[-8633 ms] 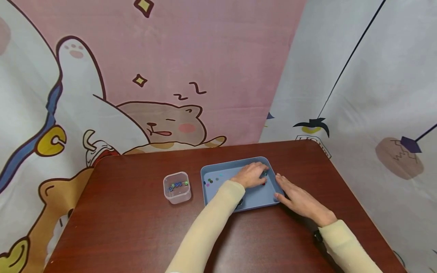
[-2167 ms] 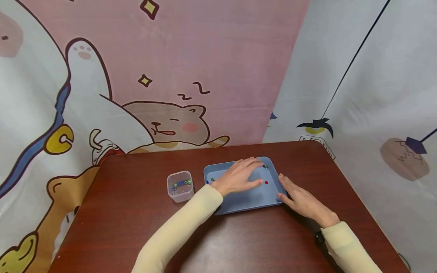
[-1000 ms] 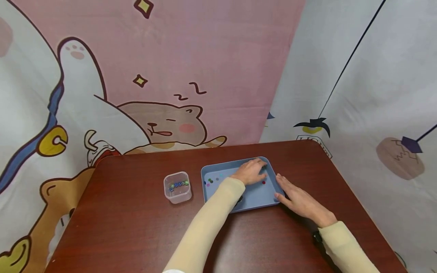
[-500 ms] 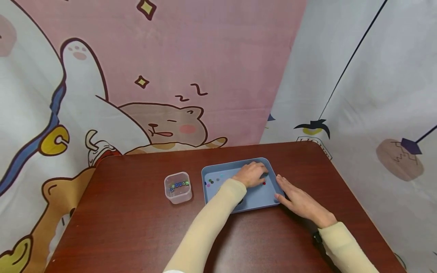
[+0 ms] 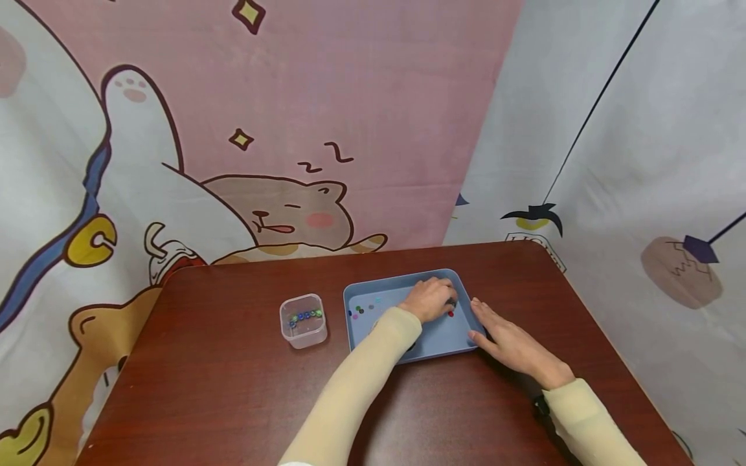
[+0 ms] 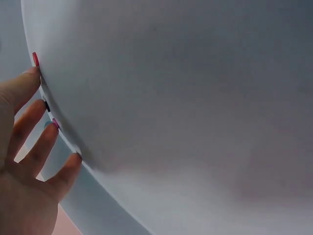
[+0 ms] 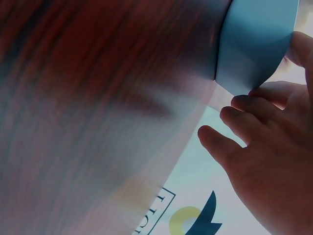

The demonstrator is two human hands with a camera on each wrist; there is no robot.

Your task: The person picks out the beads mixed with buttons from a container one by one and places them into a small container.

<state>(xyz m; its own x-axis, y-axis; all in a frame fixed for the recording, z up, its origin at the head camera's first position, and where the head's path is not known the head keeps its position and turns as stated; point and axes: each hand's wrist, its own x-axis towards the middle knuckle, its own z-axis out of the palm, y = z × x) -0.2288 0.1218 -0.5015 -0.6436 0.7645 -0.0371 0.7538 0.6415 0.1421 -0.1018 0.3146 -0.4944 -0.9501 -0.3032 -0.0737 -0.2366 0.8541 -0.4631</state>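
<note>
My left hand (image 5: pixel 430 299) reaches into the shallow blue tray (image 5: pixel 402 281) near its right end. Its fingers bend down at a small dark bead (image 5: pixel 451 301), and a red bead (image 5: pixel 451 314) lies right by the thumb. In the left wrist view the fingertips meet the tray floor, with the red bead (image 6: pixel 35 59) just past the thumb; I cannot tell whether a bead is pinched. Straight fingers of my right hand (image 5: pixel 513 340) touch the tray's right rim. Several coloured beads (image 5: pixel 361 310) lie at the tray's left end.
Left of the tray, a clear plastic box (image 5: pixel 304 338) stands on the reddish-brown table (image 5: pixel 233 375) with several blue and green beads (image 5: pixel 304 316) inside. A printed cloth (image 5: pixel 373 116) hangs behind the table, and another pale cloth (image 5: pixel 629 194) on the right.
The box gained a bead since the oldest frame. My left hand came back over the tray to its right end, and its fingers have since drawn together. My right hand stays at the rim.
</note>
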